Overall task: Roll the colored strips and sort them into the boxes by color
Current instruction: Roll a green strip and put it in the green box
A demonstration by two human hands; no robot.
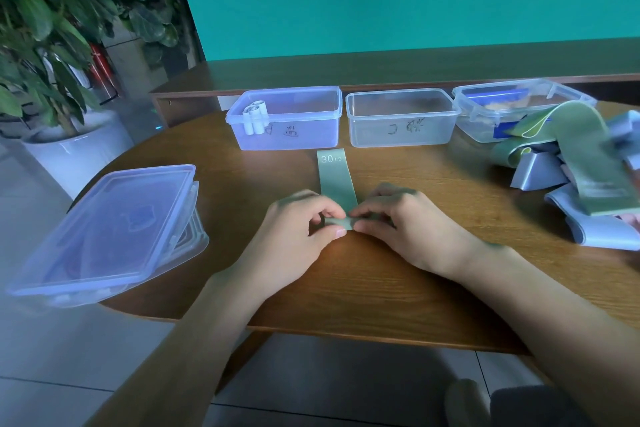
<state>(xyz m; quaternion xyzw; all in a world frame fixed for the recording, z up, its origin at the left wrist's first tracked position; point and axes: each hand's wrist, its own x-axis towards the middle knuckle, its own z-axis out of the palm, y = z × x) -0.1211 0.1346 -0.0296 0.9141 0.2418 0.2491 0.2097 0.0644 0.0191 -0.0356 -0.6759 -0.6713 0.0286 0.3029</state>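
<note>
1. The green strip [336,180] lies flat on the bench [381,270], pointing away from the person so it can roll forward.
2. The left hand [298,229] and right hand [398,218] both pinch its near end, one at each edge, probably to keep the roll even.
3. The middle box [401,118] stands open and empty just beyond, likely its destination.

Green strip [336,180]: flat on the table, marked "30 LB" at its far end, near end rolled up.
Left box [287,120]: open, holding pale rolls in its left corner.
Middle box [401,118]: open, apparently empty.
Right box [519,104]: contents unclear.
Loose strips [568,163]: green and blue-grey, heaped at the right.
</note>
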